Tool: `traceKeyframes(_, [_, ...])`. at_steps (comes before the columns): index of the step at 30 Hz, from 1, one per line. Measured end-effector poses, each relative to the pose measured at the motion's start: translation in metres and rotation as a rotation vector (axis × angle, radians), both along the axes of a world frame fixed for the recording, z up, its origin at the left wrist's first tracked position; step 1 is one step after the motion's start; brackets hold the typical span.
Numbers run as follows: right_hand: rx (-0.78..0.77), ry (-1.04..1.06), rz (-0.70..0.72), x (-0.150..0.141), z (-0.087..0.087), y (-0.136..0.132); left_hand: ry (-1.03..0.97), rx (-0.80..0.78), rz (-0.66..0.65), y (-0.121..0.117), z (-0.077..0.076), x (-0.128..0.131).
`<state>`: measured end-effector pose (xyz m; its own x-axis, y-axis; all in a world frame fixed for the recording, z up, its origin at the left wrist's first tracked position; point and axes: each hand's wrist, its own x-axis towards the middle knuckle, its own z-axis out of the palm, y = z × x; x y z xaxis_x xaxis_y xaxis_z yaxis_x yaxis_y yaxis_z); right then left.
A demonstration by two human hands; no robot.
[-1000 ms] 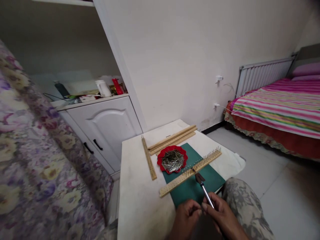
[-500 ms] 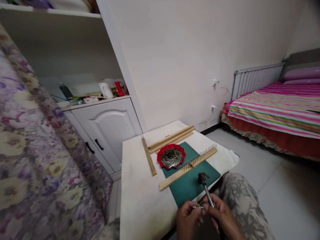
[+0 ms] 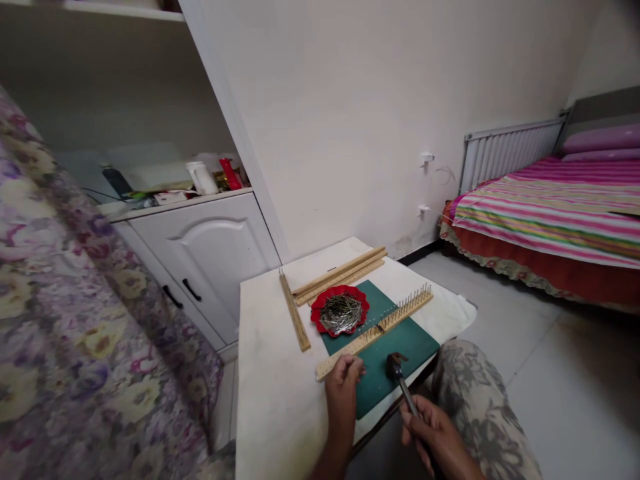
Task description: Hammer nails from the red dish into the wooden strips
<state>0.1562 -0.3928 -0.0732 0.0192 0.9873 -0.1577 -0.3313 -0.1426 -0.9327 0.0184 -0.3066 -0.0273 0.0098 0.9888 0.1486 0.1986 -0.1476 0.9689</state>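
My right hand (image 3: 425, 427) grips a hammer (image 3: 401, 383) by its handle, head up over the green mat (image 3: 410, 340). My left hand (image 3: 345, 380) is pinched near the close left end of a wooden strip (image 3: 357, 343). A nail showed between its fingers half a second ago; the fingers now hide it. Rows of holes run along the strip, and several nails (image 3: 415, 295) stand upright in its far right part. Behind the strip's left half sits a red scalloped dish (image 3: 316, 321) heaped with loose nails (image 3: 343, 312).
More wooden strips lie on the white-covered table (image 3: 275, 400): one strip (image 3: 295, 313) at the left, others (image 3: 345, 273) along the back. A white cabinet (image 3: 215, 260) and floral curtain (image 3: 100, 333) stand left. My knee (image 3: 485, 393) is at the table's right edge; a bed (image 3: 545, 207) stands beyond.
My left hand has left the right hand and moved forward and left to the strip. The hammer has drawn back from the strip toward me, its head turned.
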Motion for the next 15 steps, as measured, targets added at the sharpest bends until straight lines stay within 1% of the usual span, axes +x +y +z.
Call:
traceKeyframes(2, [-0.007, -0.005, 0.02, 0.0, -0.002, 0.0, 0.072, 0.067, -0.001, 0.02, 0.008, 0.0])
traceKeyframes(3, [-0.013, -0.005, 0.026, 0.0, -0.002, 0.001, 0.105, 0.104, 0.0, 0.029, 0.009, 0.002])
traceKeyframes(6, [-0.039, 0.011, 0.039, 0.001, 0.0, 0.0, 0.216, 0.205, -0.002, 0.048, 0.003, 0.007])
traceKeyframes(8, [-0.053, 0.024, 0.047, 0.003, 0.001, 0.0, 0.284, 0.236, -0.002, 0.054, -0.005, 0.009])
traceKeyframes(11, [-0.073, 0.026, 0.052, 0.005, 0.001, 0.001, 0.347, 0.252, 0.023, 0.058, -0.014, 0.011])
traceKeyframes(15, [-0.103, 0.02, 0.049, 0.006, -0.002, 0.003, 0.404, 0.259, 0.038, 0.059, -0.017, 0.012])
